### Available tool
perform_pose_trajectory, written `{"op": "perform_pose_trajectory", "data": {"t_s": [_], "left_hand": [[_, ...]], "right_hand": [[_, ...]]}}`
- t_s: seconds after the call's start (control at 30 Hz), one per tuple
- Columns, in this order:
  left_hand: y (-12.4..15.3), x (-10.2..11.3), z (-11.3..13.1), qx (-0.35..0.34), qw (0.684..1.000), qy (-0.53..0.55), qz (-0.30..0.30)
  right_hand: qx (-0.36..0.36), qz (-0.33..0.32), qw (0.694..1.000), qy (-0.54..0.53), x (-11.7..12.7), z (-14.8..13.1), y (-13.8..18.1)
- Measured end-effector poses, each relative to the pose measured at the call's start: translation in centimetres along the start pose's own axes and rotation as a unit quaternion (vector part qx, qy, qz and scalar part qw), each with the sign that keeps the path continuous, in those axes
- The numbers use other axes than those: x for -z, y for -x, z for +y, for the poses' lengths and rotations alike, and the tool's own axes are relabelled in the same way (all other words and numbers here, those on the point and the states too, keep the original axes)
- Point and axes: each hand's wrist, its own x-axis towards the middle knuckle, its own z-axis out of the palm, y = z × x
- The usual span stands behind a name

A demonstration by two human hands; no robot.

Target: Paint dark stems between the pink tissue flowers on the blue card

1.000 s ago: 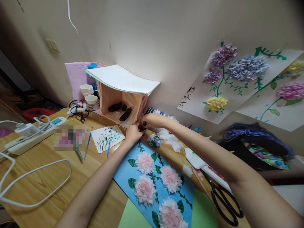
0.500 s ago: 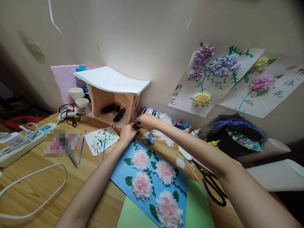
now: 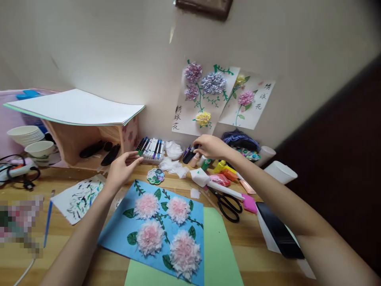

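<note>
My right hand grips a small black bottle by its top, over the row of paint bottles at the back of the table. Empty, with fingers apart, my left hand hovers just in front of the box of markers. Below my hands lies a blue picture with pink-and-white paper flowers and dark green painted leaves. A small flower-shaped palette with paint smears sits behind its top edge.
Crumpled white tissue lies beside the markers. Black-handled scissors and a dark phone are on the right. At left are a paint-marked sheet, a blue brush, paper cups and a pink-sided box.
My hands have come apart from the spot where they met. My right hand has carried the black bottle over to the paint bottles; my left has opened. The view has turned right.
</note>
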Motion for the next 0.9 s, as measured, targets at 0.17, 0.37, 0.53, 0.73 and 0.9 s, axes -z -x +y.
{"op": "perform_pose_trajectory", "data": {"t_s": [0.17, 0.37, 0.53, 0.73, 0.9], "left_hand": [[1.5, -0.2, 0.4, 0.007, 0.979, -0.170, -0.109], [5.7, 2.3, -1.8, 0.086, 0.954, -0.252, -0.137], [8.7, 4.0, -4.1, 0.151, 0.935, -0.273, -0.167], [10.0, 3.9, -4.9, 0.174, 0.936, -0.240, -0.191], [10.4, 3.4, -5.0, 0.191, 0.943, -0.203, -0.182]], "right_hand": [[-0.025, -0.062, 0.997, 0.043, -4.7, 0.1, -1.1], [-0.031, -0.106, 0.991, 0.081, -7.7, -0.3, -2.7], [-0.063, -0.085, 0.991, 0.079, -8.6, 0.1, -3.3], [-0.080, -0.007, 0.997, 0.020, -7.1, -1.4, -1.7], [-0.110, 0.005, 0.988, -0.103, -6.2, -3.6, 4.4]]}}
